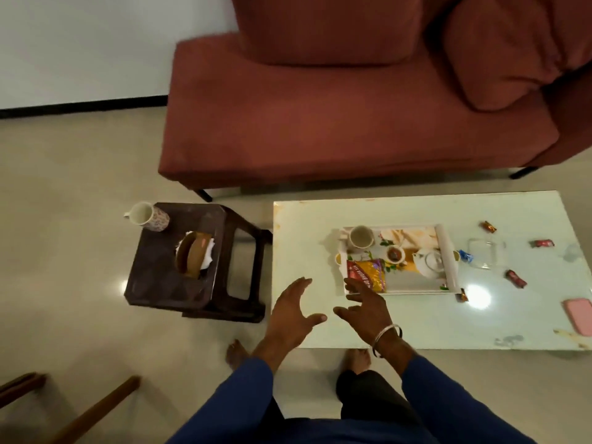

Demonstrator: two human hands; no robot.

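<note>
A white serving tray (448, 251) sits on the pale low table (416, 322). It holds a white cup (361, 237), a small bowl (395, 253), a white teapot (429, 263) and a yellow-red snack packet (368, 275). My left hand (293, 310) hovers open over the table's near left corner, holding nothing. My right hand (365, 307), with a bangle at the wrist, is open with spread fingers just before the tray's near left corner, close to the packet.
Several wrapped candies (515, 278), a clear glass dish (482, 253) and a pink phone (581, 315) lie on the table's right side. A dark stool (153, 277) on the left carries a floral mug (148, 216) and a tissue holder (193, 254). A red sofa (320, 123) stands behind.
</note>
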